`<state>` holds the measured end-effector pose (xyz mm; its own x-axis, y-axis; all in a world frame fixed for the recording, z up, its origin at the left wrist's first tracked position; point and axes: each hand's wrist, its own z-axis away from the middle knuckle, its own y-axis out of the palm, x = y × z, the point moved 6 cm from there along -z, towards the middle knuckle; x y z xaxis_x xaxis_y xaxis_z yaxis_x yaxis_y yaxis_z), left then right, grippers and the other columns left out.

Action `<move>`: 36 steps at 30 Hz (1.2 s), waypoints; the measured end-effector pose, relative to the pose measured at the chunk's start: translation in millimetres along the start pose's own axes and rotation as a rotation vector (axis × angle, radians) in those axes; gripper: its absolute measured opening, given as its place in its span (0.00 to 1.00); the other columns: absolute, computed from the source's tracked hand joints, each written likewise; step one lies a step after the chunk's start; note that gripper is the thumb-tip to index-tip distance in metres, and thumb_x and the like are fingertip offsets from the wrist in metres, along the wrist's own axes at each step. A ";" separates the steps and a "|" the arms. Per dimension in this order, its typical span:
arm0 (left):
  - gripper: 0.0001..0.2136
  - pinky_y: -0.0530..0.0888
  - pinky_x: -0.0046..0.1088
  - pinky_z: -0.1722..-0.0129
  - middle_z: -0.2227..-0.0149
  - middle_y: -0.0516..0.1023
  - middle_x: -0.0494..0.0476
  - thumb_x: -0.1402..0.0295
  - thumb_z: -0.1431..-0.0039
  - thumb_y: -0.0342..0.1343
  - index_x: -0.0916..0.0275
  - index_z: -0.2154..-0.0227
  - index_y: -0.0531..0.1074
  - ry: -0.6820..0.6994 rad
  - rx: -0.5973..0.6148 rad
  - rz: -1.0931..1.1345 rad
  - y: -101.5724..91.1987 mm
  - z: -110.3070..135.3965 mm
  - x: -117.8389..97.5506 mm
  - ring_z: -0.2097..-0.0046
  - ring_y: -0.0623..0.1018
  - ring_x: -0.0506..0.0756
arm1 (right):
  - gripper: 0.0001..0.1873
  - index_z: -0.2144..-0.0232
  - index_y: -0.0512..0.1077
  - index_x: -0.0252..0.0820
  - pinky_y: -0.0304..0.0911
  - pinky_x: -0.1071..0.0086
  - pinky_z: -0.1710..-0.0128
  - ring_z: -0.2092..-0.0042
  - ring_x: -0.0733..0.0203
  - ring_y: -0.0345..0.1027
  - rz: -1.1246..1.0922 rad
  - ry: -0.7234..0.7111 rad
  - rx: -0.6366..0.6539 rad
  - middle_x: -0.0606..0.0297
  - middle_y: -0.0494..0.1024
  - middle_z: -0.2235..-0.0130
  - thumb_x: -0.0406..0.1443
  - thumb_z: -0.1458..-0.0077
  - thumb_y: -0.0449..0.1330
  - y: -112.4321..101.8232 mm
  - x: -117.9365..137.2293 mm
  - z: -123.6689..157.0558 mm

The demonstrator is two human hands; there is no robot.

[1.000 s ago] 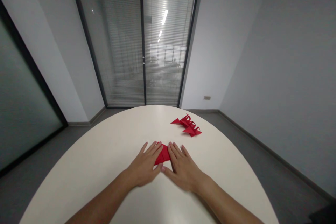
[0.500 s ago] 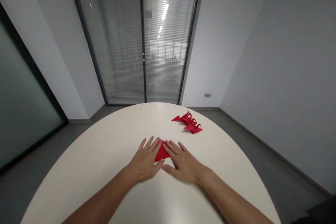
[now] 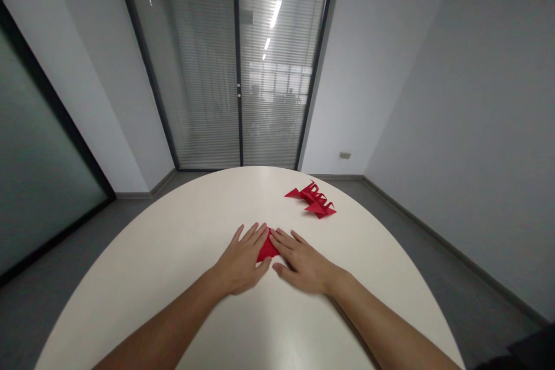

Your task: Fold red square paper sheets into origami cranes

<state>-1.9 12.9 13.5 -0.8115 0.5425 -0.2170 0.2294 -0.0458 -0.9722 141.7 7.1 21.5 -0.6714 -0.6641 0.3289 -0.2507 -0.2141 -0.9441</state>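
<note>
Red paper (image 3: 266,250), folded flat, lies on the white worktop (image 3: 173,254) near the middle of its width, pinned right between the two hands. Left hand (image 3: 240,263) is palm down on the paper's left side, fingers (image 3: 251,234) stretched out flat and slightly spread, pointing away from the person, thumb tucked in toward the paper's near corner. Right hand (image 3: 303,263) is palm down on the paper's right side, its fingers (image 3: 284,237) also laid out straight and angled inward, so the fingertips of both hands almost meet over the far tip of the paper. Neither hand is gripping anything: both press flat, with only a small red wedge showing between them. Both bare forearms come in low from the near edge of the worktop. Farther out and to the right, well apart from the hands, sits a small cluster of folded red paper shapes (image 3: 313,201) with pointed tips, some standing up off the surface. Beyond the rounded far edge of the worktop stand glass doors with blinds (image 3: 236,63) in dark frames, and plain grey walls to either side.
</note>
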 end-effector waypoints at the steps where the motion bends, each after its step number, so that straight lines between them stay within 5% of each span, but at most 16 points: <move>1: 0.30 0.47 0.53 0.30 0.29 0.51 0.62 0.56 0.32 0.43 0.65 0.31 0.52 -0.003 -0.013 0.002 0.4 -0.2 0.8 0.28 0.51 0.64 | 0.37 0.30 0.48 0.35 0.35 0.44 0.29 0.28 0.47 0.39 -0.003 0.001 0.008 0.50 0.46 0.29 0.45 0.34 0.51 0.3 -0.2 0.1; 6: 0.30 0.47 0.53 0.30 0.29 0.52 0.60 0.56 0.31 0.42 0.63 0.31 0.53 -0.015 -0.029 0.005 1.9 -1.0 3.1 0.28 0.51 0.65 | 0.36 0.29 0.48 0.38 0.33 0.42 0.30 0.28 0.46 0.40 -0.018 0.010 -0.002 0.51 0.47 0.29 0.46 0.33 0.50 -2.5 -0.2 0.4; 14: 0.28 0.47 0.50 0.30 0.29 0.53 0.59 0.57 0.31 0.41 0.62 0.31 0.54 -0.005 -0.042 -0.003 3.5 -0.9 2.6 0.28 0.51 0.63 | 0.28 0.33 0.60 0.41 0.44 0.43 0.31 0.31 0.46 0.51 -0.019 -0.012 -0.111 0.53 0.60 0.32 0.38 0.33 0.49 -10.6 4.8 -1.9; 24: 0.31 0.47 0.52 0.30 0.28 0.51 0.62 0.55 0.31 0.42 0.64 0.31 0.52 -0.020 -0.023 -0.060 5.0 -1.4 2.4 0.28 0.50 0.66 | 0.33 0.31 0.55 0.37 0.42 0.42 0.31 0.29 0.44 0.45 -0.057 -0.012 -0.060 0.51 0.53 0.30 0.46 0.33 0.50 -8.0 1.7 -0.4; 36: 0.26 0.52 0.51 0.31 0.31 0.60 0.64 0.61 0.33 0.46 0.63 0.34 0.60 0.023 -0.116 0.007 0.2 -0.3 -2.0 0.29 0.56 0.63 | 0.22 0.41 0.71 0.42 0.57 0.51 0.37 0.38 0.47 0.64 -0.045 -0.095 -0.278 0.55 0.73 0.40 0.39 0.37 0.57 -15.6 5.9 -2.1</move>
<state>0.0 12.1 13.7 -0.7973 0.5619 -0.2205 0.2970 0.0471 -0.9537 140.1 8.0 38.2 -0.5904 -0.7253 0.3541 -0.4687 -0.0491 -0.8820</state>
